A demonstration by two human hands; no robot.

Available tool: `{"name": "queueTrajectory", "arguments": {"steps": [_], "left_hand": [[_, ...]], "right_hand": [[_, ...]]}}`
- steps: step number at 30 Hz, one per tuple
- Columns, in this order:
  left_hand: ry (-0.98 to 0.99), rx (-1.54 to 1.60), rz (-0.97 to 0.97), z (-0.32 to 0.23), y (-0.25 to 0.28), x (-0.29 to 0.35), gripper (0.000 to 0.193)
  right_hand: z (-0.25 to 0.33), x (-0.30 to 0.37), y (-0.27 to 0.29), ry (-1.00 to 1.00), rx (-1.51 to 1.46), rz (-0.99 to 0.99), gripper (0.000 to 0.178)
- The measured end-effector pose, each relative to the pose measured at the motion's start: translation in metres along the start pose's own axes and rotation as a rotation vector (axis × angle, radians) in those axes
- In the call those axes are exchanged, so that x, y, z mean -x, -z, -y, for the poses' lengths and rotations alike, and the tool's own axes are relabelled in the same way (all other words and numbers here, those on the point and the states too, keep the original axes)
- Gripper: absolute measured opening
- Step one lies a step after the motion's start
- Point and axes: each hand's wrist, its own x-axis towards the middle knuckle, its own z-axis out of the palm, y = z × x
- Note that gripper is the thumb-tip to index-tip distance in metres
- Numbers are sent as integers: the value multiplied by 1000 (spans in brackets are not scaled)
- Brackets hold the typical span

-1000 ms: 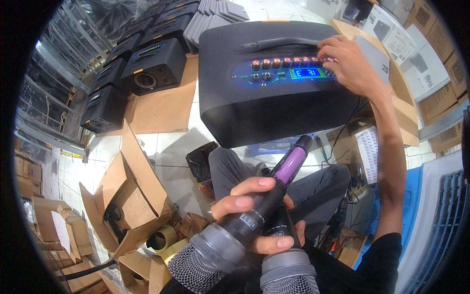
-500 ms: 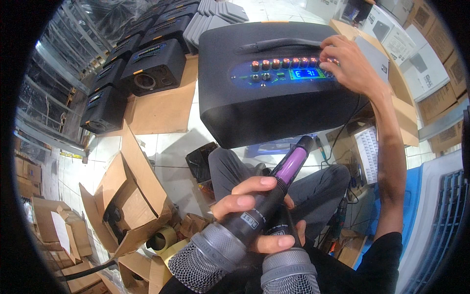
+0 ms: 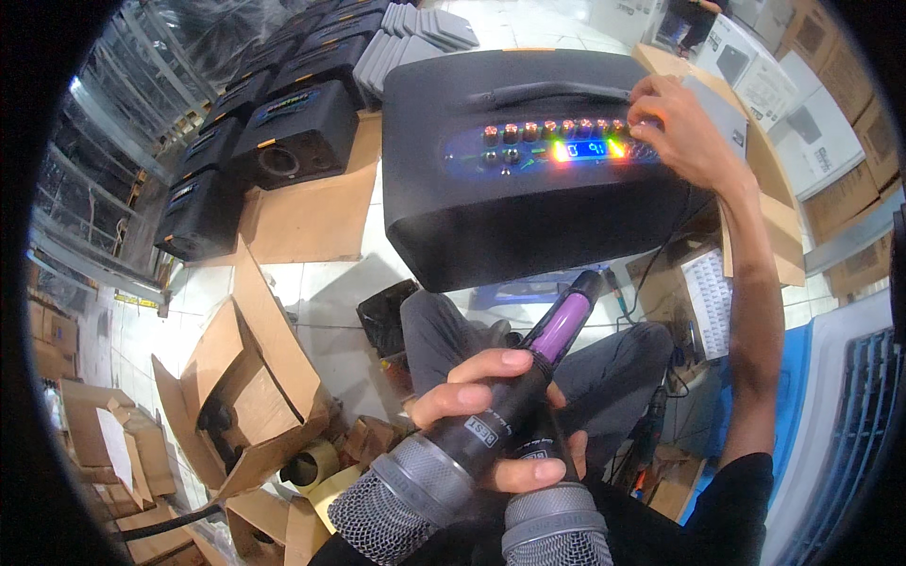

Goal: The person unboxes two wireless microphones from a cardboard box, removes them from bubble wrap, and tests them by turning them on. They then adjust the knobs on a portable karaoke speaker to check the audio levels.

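Observation:
Two black wireless microphones with grey mesh heads are in my left hand (image 3: 458, 400), its fingers wrapped round them. The upper microphone (image 3: 477, 436) tilts with its head toward me and shows a purple inner section at its far end. Crossing beneath it is the second microphone (image 3: 555, 524), its head at the bottom of the view. Ahead stands a big black speaker (image 3: 510, 222) with a top handle. My right hand (image 3: 694, 137) pinches at the right end of its row of knobs (image 3: 549, 128); the knob there is mostly hidden by my fingers. Beside them glows a small display (image 3: 589, 150).
Several black speaker cabinets (image 3: 294, 141) stand in rows at the far left, beside grey panels (image 3: 415, 42). An opened cardboard box (image 3: 274, 330) and a tape roll (image 3: 311, 464) lie at left. White cartons (image 3: 802, 123) line the right; a blue-and-white unit (image 3: 830, 396) stands near my right arm.
The speaker's display reads differently, and red, yellow and green light now shows round it instead of blue and green. My right hand stays at the knobs with a slight shift. The microphones are nearly still.

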Motion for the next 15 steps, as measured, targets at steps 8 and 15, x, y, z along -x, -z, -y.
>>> {"name": "queueTrajectory", "arguments": {"steps": [8,15], "left_hand": [[9,18,4,-3,-2,-3,97],[-1,-7,-18,-3,-2,-3,99]], "right_hand": [[3,6,-1,12,44,-27,12],[-3,4,-3,-37,-34,13,13]]}}
